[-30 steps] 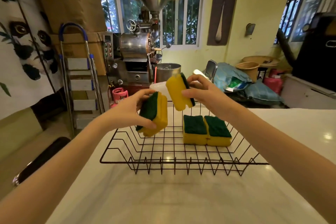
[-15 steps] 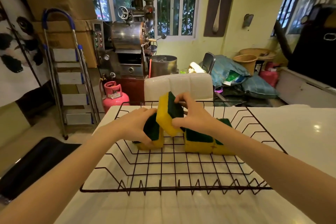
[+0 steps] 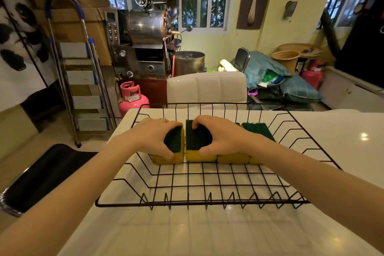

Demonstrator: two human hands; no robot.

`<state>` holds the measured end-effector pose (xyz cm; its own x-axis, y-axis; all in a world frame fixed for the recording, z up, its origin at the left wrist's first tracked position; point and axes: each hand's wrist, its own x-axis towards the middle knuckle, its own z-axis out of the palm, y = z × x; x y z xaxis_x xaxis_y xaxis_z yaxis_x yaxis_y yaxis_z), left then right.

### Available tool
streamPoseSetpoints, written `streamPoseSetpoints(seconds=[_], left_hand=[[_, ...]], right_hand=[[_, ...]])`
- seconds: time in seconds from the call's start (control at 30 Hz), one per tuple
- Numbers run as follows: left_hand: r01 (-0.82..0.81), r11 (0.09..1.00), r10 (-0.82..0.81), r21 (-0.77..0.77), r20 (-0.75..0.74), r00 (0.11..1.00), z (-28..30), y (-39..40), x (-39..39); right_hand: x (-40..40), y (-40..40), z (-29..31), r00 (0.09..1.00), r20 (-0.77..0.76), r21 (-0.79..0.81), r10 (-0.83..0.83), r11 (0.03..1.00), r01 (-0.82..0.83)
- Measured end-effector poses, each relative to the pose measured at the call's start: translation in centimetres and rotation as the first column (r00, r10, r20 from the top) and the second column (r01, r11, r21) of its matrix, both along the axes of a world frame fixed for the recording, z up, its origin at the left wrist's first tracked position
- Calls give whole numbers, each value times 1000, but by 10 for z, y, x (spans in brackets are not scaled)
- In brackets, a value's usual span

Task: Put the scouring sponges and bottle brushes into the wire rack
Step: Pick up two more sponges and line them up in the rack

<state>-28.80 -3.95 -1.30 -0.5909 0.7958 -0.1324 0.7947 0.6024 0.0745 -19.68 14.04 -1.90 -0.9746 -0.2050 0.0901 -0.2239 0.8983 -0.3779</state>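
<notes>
Now my left hand [image 3: 152,139] and right hand [image 3: 220,137] each press one yellow-green scouring sponge [image 3: 198,143] down into the black wire rack [image 3: 199,201], keeping the row tidy.

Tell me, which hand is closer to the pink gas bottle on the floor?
Left. The left hand grips a sponge at the rack's left end, the pink gas bottle just beyond. The right hand is farther right.

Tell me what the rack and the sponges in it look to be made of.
Wire rack: thin metal rod, apparently with a black coating; open grid, faint sheen. Sponges, such as the one under the left hand: yellow foam body, matte and porous, topped by a dark green fibrous scouring pad, seen on the rightmost sponge.
</notes>
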Motion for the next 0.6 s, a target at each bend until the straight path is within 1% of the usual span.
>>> streamPoseSetpoints(seconds=[0.1, 0.33, 0.5, 0.6], left_hand=[[6, 1000, -6, 12, -23, 1000, -1, -1, 1], [44, 998, -41, 45, -50, 998, -3, -1, 2], [60, 998, -59, 24, -63, 996, -5, -1, 1], [56, 998, -57, -18, -59, 997, -3, 0, 2]], right_hand=[[-1, -2, -3, 1000, 12, 37, 0, 999, 0], [-3, -1, -4, 998, 57, -6, 0, 1000, 0], [-2, -1, -2, 995, 98, -29, -5, 1000, 8], [2, -3, 1, 995, 103, 33, -7, 999, 4]])
